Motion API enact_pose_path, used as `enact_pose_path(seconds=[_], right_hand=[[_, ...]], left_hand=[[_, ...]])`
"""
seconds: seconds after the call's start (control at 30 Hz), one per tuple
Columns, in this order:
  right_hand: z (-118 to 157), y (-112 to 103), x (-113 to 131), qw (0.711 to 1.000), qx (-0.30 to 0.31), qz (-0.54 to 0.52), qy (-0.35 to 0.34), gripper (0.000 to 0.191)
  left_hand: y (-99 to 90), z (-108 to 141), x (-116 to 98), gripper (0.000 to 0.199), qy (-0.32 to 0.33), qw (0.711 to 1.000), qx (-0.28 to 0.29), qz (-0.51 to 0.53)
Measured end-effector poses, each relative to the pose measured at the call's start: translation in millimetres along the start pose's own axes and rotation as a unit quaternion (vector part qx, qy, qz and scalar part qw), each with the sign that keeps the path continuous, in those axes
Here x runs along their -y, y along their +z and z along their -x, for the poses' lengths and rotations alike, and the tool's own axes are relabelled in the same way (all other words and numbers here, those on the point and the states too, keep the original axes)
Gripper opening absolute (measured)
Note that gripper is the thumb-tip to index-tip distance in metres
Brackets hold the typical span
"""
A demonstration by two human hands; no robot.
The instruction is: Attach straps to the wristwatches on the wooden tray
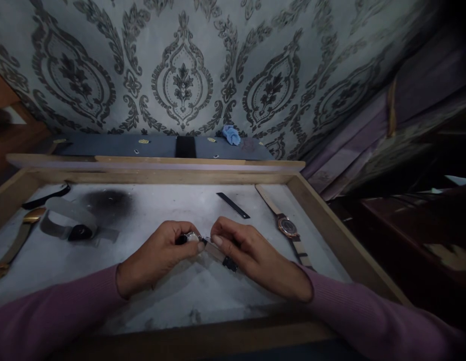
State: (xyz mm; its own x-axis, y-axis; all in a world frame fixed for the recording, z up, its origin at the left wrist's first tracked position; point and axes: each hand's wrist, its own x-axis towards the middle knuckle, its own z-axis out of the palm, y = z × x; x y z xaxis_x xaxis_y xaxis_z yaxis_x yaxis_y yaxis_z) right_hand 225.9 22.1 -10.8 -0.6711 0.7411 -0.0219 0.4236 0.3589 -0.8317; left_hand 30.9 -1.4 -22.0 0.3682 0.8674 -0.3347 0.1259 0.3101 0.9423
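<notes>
My left hand point(159, 253) is closed on a small wristwatch point(192, 237) with a round silver case, gripped between thumb and fingers. A strap point(215, 251), pale inside with a dark end, extends from the case down toward my right hand point(255, 253). The right thumb and forefinger are pinched together close to where strap and case meet. A thin glint shows at those fingertips, too small to name. Both hands are above the white floor of a shallow wooden tray point(161, 176).
Beyond my hands lies a dark flat strip point(233, 205). To the right rests a brown-strapped watch point(287, 226). A black watch with a grey band point(80, 231), a gold-toned watch point(32, 215) and a black strap point(46, 197) are left. A blue crumpled cloth point(231, 135) sits behind the tray.
</notes>
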Motion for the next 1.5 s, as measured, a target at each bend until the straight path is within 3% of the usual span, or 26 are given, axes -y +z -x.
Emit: enact_pose_path(seconds=[0.63, 1.5], right_hand=[[-2.1, 4.9, -4.8, 0.996, 0.000, -0.086, 0.021, 0.024], [-1.5, 7.6, -4.6, 0.999, -0.014, -0.049, -0.001, 0.022]], left_hand=[[-1.2, 1.2, 1.3, 0.015, 0.009, 1.000, 0.000, 0.007], [-2.0, -2.2, 0.4, 0.013, 0.013, 1.000, -0.002, -0.023]])
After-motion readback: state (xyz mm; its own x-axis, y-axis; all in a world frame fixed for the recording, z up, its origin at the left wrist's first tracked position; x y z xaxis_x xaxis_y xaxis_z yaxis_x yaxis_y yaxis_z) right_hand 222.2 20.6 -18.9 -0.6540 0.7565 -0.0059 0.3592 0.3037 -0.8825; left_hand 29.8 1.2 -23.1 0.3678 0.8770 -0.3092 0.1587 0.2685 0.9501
